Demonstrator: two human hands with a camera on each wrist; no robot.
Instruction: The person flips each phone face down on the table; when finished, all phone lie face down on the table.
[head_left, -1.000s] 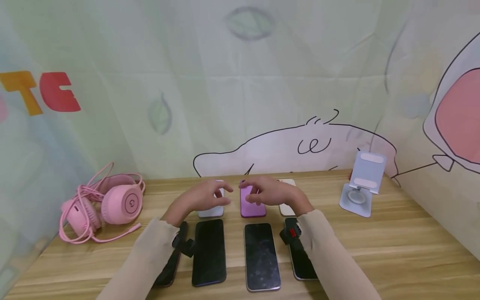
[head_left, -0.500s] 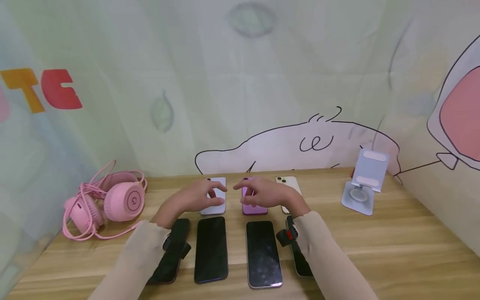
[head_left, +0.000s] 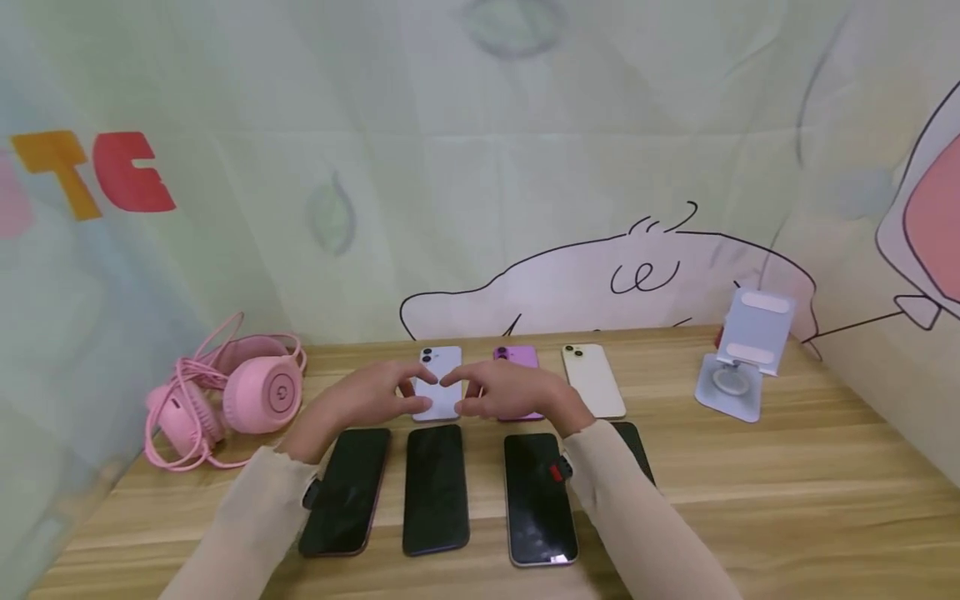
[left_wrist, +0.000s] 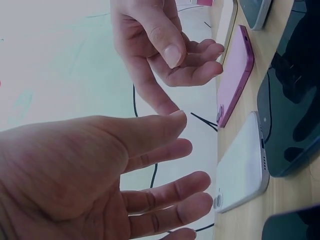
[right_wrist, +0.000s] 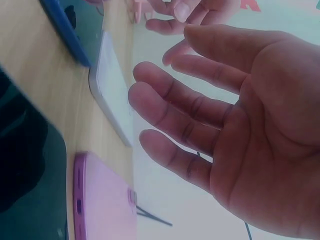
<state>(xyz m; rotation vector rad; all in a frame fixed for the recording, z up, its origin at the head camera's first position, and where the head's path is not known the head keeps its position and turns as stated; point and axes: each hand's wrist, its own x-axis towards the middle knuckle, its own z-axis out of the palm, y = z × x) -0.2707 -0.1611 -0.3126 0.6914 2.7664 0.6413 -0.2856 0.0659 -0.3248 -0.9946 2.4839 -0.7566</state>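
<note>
My left hand (head_left: pixel 375 393) and right hand (head_left: pixel 510 388) hover facing each other over a pale blue phone (head_left: pixel 447 360) lying camera side up. Both have relaxed, slightly bent fingers and hold nothing. In the left wrist view the palm of the left hand (left_wrist: pixel 95 170) shows, with the pale phone (left_wrist: pixel 245 167) beyond its fingertips. The right wrist view has the right hand's fingers (right_wrist: pixel 160 107) spread loosely above the wood. A purple phone (head_left: pixel 525 357) is partly hidden behind the right hand. To its right lies a cream phone (head_left: pixel 596 383).
Closer in, a row of dark-screened phones faces up: one at left (head_left: pixel 348 492), one beside it (head_left: pixel 437 492), another at centre right (head_left: pixel 534 492), and one (head_left: pixel 633 442) mostly under my right forearm. Pink headphones (head_left: pixel 262 392) sit far left; a pale blue folding stand (head_left: pixel 757 325) stands right.
The right hand has moved left, from over the purple phone to the pale blue one. The left hand has stayed near the pale blue phone. The head view has shifted slightly.
</note>
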